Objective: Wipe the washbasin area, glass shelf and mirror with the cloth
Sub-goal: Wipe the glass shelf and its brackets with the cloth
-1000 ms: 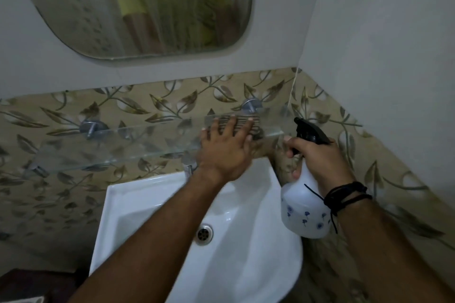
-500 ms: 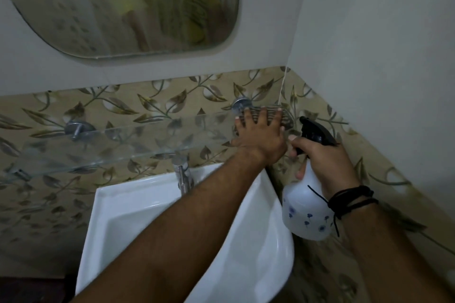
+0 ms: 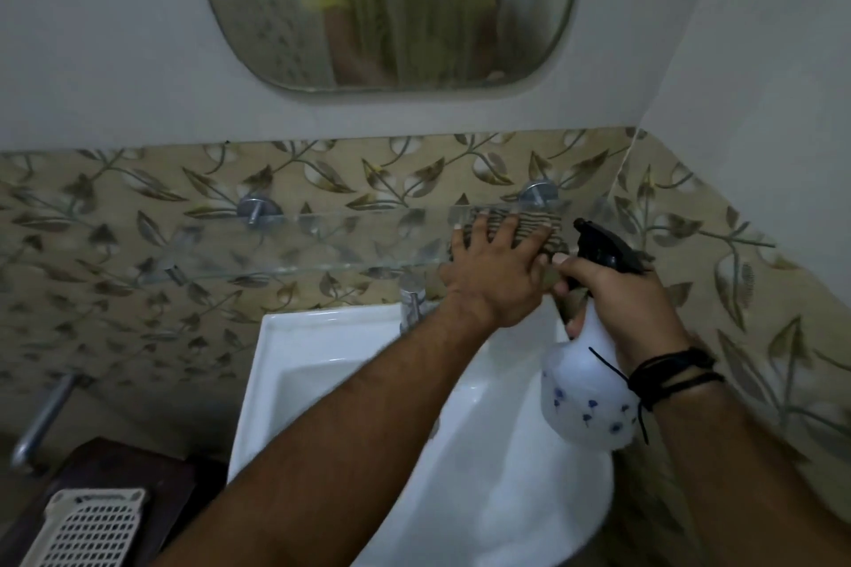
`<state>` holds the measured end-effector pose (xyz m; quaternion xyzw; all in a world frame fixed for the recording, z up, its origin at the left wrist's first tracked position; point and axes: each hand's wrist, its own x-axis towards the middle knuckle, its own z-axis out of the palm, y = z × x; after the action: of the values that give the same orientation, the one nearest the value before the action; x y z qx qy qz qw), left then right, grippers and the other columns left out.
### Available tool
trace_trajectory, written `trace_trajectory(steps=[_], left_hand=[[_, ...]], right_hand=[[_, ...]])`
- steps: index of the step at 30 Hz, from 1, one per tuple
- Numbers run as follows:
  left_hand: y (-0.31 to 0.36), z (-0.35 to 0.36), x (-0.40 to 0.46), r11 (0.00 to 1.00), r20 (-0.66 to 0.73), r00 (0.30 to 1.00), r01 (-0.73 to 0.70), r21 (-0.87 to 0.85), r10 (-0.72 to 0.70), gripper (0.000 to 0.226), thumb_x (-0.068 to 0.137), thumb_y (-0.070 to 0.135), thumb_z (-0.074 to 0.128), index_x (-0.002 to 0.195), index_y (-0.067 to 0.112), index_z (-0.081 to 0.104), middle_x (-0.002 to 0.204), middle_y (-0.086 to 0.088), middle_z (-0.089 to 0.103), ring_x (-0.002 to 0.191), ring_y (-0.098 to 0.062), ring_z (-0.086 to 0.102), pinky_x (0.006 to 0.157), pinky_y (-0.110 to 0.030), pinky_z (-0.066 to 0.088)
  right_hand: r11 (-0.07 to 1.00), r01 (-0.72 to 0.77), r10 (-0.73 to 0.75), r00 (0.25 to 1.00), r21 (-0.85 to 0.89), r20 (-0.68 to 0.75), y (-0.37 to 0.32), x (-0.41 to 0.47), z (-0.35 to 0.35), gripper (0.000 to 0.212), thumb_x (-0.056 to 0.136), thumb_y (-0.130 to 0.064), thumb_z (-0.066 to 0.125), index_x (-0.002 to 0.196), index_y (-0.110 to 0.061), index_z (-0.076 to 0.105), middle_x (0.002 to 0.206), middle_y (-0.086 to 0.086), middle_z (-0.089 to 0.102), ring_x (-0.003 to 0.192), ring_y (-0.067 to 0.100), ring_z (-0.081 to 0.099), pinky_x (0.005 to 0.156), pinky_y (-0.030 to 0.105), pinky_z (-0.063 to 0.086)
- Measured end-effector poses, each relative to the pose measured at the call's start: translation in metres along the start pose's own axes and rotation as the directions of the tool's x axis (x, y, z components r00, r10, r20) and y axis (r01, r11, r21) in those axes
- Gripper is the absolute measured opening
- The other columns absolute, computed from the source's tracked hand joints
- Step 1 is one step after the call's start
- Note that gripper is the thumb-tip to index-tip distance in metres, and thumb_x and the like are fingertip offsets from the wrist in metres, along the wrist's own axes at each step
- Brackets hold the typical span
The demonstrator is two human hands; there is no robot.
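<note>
Cloth (image 3: 529,223) still at shelf's (image 3: 276,239) right end

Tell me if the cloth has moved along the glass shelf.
Yes: the cloth slid right past the right bracket, then back left, in front of it.

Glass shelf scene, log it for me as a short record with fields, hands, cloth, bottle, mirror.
left hand: flat on the striped cloth, pressing it onto the glass shelf near its right end
right hand: holds a white spray bottle with black trigger above the washbasin
mirror: on the wall above, streaked
tap: under the shelf, partly hidden
</note>
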<state>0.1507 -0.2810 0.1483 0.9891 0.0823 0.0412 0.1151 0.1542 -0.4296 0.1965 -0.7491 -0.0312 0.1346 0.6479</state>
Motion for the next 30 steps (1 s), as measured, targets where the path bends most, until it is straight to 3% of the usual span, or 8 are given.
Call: trace_trajectory(steps=[3,7,14,19,23,25,27,30], left_hand=[[-0.053,-0.013,-0.031,0.997,-0.045,0.996,0.076,0.020,-0.075,0.054,0.105,0.055,0.020,0.158,0.046,0.018,0.170,0.002,0.016,0.155,-0.035,0.008,0.123,-0.061,0.005],[-0.126,-0.034,-0.076,0.988,-0.067,0.988,0.145,0.057,-0.141,0.053,0.106,0.054,0.022,0.158,0.046,0.017,0.169,0.001,0.018,0.154,-0.034,0.011,0.123,-0.058,0.009],[-0.245,-0.078,-0.105,0.974,0.164,0.964,0.193,0.123,-0.212,0.072,0.090,0.071,0.003,0.158,0.048,0.003,0.171,0.002,0.006,0.157,-0.030,0.001,0.122,-0.060,0.013],[-0.277,-0.103,-0.110,0.974,0.212,0.957,0.169,0.151,-0.199,0.055,0.109,0.046,0.024,0.162,0.036,0.010,0.171,-0.003,0.006,0.157,-0.021,0.002,0.127,-0.040,0.002],[-0.318,-0.141,-0.126,0.955,0.197,0.935,0.279,0.103,-0.294,0.050,0.108,0.025,0.044,0.157,0.029,0.034,0.163,-0.008,0.035,0.146,-0.029,0.037,0.117,-0.035,0.028],[-0.347,-0.152,-0.145,0.900,0.169,0.884,0.427,0.093,-0.437,0.046,0.108,0.026,0.046,0.154,0.028,0.041,0.146,-0.016,0.053,0.125,-0.033,0.054,0.103,-0.037,0.042],[-0.360,-0.149,-0.168,0.801,0.179,0.832,0.554,-0.225,-0.525,0.037,0.108,0.030,0.047,0.144,0.026,0.053,0.123,-0.016,0.063,0.107,-0.032,0.061,0.093,-0.040,0.049],[-0.343,-0.118,-0.188,0.224,0.232,0.733,0.467,-0.855,-0.639,0.028,0.108,0.030,0.045,0.131,0.023,0.061,0.122,-0.010,0.068,0.104,-0.029,0.068,0.082,-0.040,0.058]], right_hand=[[1.000,0.010,-0.007,0.997,-0.029,0.080,-0.004,-0.009,0.033,0.029,0.092,-0.021,0.075,0.064,-0.026,0.073,0.075,0.013,0.070,0.042,0.028,0.052,0.067,0.044,0.051],[0.999,0.028,-0.021,0.984,-0.041,0.175,-0.004,-0.018,0.073,0.019,0.094,-0.019,0.074,0.086,-0.002,0.069,0.070,0.008,0.069,0.038,0.026,0.051,0.065,0.039,0.050],[0.998,0.062,-0.050,0.956,-0.033,0.289,-0.007,-0.040,0.127,0.019,0.095,-0.019,0.073,0.094,-0.004,0.061,0.072,0.018,0.063,0.041,0.030,0.051,0.062,0.039,0.050],[0.998,0.051,-0.033,0.938,-0.044,0.346,-0.004,-0.049,0.148,0.017,0.095,-0.021,0.073,0.079,-0.015,0.070,0.072,0.010,0.068,0.052,0.033,0.055,0.068,0.047,0.052],[0.998,0.056,-0.038,0.938,-0.042,0.345,0.000,-0.050,0.160,0.021,0.092,-0.022,0.075,0.072,-0.019,0.069,0.074,0.013,0.070,0.052,0.034,0.056,0.072,0.051,0.054],[0.998,0.049,-0.037,0.939,-0.027,0.343,0.002,-0.051,0.167,0.016,0.090,-0.023,0.076,0.076,-0.019,0.070,0.075,0.012,0.072,0.050,0.034,0.056,0.071,0.052,0.055],[0.999,0.037,-0.028,0.935,-0.020,0.352,0.005,-0.053,0.175,0.017,0.084,-0.029,0.078,0.085,-0.012,0.076,0.072,0.009,0.072,0.049,0.033,0.057,0.072,0.051,0.054],[0.998,0.045,-0.024,0.924,-0.047,0.382,0.013,-0.057,0.191,0.017,0.090,-0.024,0.074,0.094,-0.007,0.074,0.078,0.011,0.074,0.044,0.030,0.056,0.077,0.049,0.055]])
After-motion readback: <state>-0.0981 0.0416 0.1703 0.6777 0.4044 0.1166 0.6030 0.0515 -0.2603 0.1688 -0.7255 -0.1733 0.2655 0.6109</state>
